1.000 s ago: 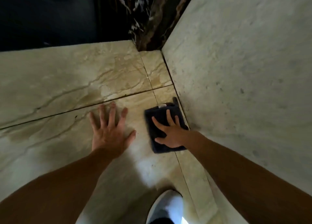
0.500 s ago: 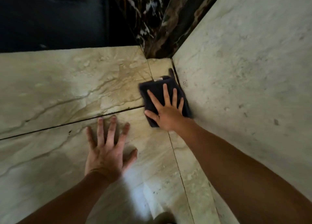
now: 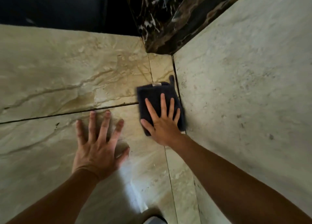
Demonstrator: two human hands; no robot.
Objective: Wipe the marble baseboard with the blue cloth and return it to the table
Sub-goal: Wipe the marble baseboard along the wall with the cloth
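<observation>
1. Head view looks down on beige marble floor tiles (image 3: 59,68), where we see our two bare hands pressed flat.
2. Our right hand (image 3: 162,124) lies palm down, fingers spread, on the blue cloth (image 3: 152,95); it pins the cloth rather than pinching it.
3. We find the cloth folded into a dark, thick square, just right of centre, lying across the narrow border tile with its right edge against the dark seam at the foot of the pale stone wall (image 3: 244,88).
4. A small pale tag (image 3: 156,84) shows at the cloth's 12 o'clock edge, and a short dark loop pokes out toward 1 o'clock.
5. Our left hand (image 3: 99,147) rests at 8 o'clock of the cloth, open, fingers splayed, flat on the bare tile and apart from the cloth.
6. At 12 o'clock of the cloth a black, white-veined marble slab (image 3: 155,21) meets the corner.
7. A light shoe tip (image 3: 153,220) shows at the bottom edge, at 6 o'clock.
</observation>
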